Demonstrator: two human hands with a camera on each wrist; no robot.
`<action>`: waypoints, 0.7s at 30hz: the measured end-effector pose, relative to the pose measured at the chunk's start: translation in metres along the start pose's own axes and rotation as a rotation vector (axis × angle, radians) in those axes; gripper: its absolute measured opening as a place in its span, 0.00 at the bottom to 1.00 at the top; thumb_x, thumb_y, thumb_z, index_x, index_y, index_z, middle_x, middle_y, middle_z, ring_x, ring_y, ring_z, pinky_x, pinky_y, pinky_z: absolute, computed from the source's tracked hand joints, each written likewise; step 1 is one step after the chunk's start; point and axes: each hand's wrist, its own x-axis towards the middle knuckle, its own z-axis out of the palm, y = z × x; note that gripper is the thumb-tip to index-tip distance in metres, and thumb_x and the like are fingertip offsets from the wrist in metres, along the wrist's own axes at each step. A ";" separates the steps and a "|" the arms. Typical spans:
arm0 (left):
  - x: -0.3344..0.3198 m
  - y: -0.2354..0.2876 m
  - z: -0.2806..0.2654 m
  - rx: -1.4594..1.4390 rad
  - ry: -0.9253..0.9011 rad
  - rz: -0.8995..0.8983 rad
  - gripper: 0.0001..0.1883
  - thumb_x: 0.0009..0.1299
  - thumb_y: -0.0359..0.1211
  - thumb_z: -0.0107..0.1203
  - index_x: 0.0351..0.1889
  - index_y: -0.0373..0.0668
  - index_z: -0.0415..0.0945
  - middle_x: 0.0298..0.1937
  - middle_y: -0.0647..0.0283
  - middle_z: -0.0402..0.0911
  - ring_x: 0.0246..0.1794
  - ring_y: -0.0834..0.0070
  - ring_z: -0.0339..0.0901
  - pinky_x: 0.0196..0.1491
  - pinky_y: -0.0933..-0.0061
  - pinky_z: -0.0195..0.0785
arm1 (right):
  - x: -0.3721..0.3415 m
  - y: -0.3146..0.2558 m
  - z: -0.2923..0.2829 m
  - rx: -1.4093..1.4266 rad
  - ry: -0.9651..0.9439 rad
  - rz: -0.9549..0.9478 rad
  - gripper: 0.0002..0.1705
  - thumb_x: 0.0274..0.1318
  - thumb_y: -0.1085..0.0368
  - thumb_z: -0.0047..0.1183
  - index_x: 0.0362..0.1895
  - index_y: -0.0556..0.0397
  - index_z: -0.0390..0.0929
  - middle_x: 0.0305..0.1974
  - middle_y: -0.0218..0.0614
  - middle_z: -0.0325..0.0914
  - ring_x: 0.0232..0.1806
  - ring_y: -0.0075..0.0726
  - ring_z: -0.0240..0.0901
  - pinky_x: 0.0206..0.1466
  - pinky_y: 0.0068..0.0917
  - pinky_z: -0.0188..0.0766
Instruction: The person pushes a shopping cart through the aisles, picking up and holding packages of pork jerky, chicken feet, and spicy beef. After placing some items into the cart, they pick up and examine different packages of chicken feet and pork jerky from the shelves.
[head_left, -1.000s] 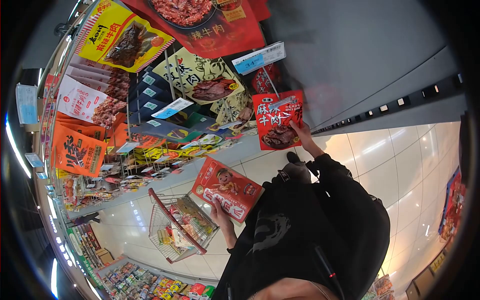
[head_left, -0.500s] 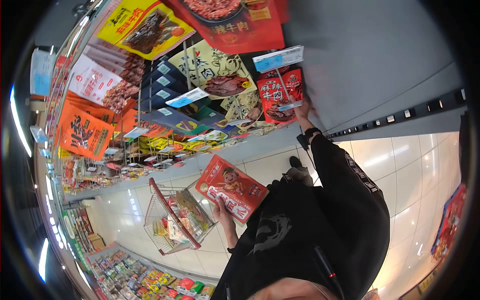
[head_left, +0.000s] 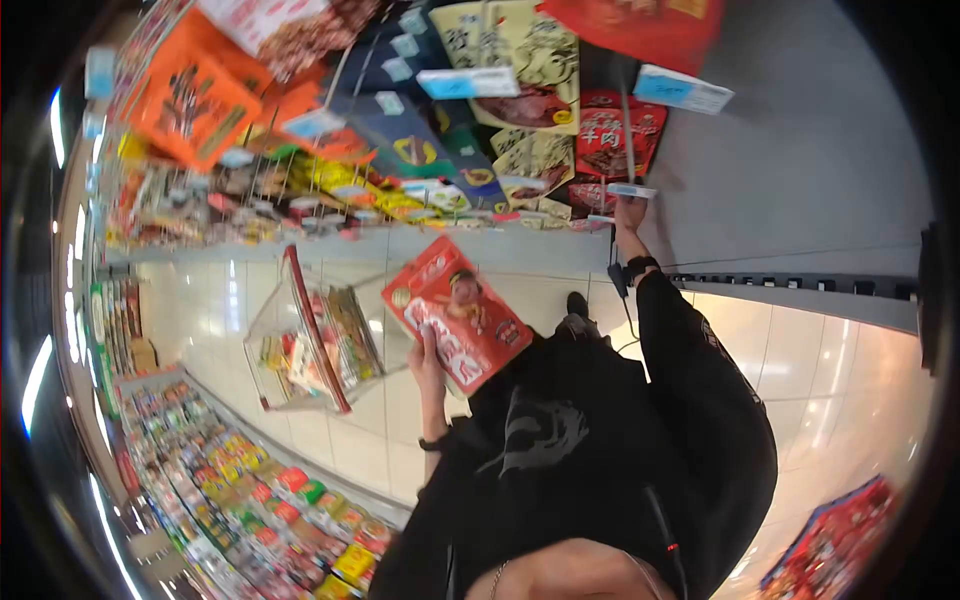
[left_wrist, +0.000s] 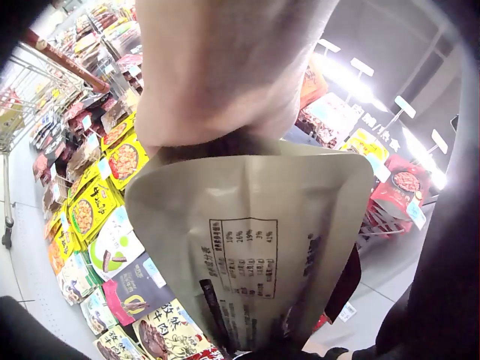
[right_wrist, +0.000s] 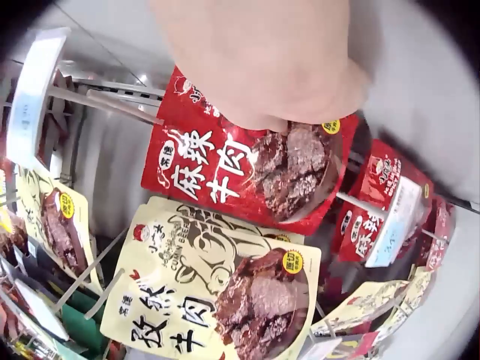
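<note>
A red snack pouch (head_left: pixel 458 315) with a cartoon child hangs in front of the black top, its edge pinched by my left hand (head_left: pixel 428 365). In the left wrist view its dull grey back (left_wrist: pixel 247 247) with a printed table shows, and the fingers are hidden behind it. My right hand (head_left: pixel 630 212) is reached out to the rack, just below a red spicy beef pouch (head_left: pixel 618 140) and behind a small price tag (head_left: pixel 632 190). The right wrist view has the hand (right_wrist: pixel 270 67) overlapping that red beef pouch (right_wrist: pixel 202 161); its fingertips are hidden and I cannot tell whether they grip it.
Cream beef pouches (right_wrist: pixel 180 300) hang next to the red ones, with metal pegs and price tags (head_left: pixel 680 88) jutting out. A shopping cart (head_left: pixel 318 340) stands on the tiled floor to the left. A grey panel (head_left: pixel 790 180) borders the rack on the right.
The red beef pouch went from my right hand's grip away from the body to the rack peg. That hand now sits lower beside it. The view shifted; the left hand keeps its pouch.
</note>
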 end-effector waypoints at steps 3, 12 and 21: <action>0.003 0.017 0.011 -0.158 -0.017 0.002 0.22 0.76 0.47 0.49 0.38 0.35 0.80 0.29 0.72 0.77 0.28 0.89 0.68 0.30 0.83 0.61 | -0.079 -0.048 -0.056 0.361 -0.280 -0.251 0.13 0.65 0.59 0.50 0.44 0.56 0.75 0.37 0.35 0.81 0.37 0.34 0.78 0.45 0.30 0.75; 0.004 0.032 0.032 -0.179 -0.213 0.017 0.14 0.74 0.37 0.54 0.45 0.34 0.81 0.33 0.67 0.83 0.28 0.88 0.75 0.30 0.83 0.70 | -0.188 -0.237 -0.235 0.629 -1.636 0.049 0.31 0.68 0.46 0.47 0.61 0.59 0.64 0.51 0.39 0.73 0.53 0.31 0.71 0.52 0.31 0.72; -0.040 -0.010 0.035 0.044 -0.255 -0.020 0.11 0.67 0.30 0.62 0.42 0.31 0.81 0.40 0.62 0.84 0.40 0.80 0.77 0.47 0.75 0.71 | -0.219 -0.197 -0.257 0.455 -1.640 0.181 0.47 0.53 0.58 0.67 0.69 0.58 0.53 0.63 0.40 0.65 0.64 0.32 0.62 0.65 0.30 0.62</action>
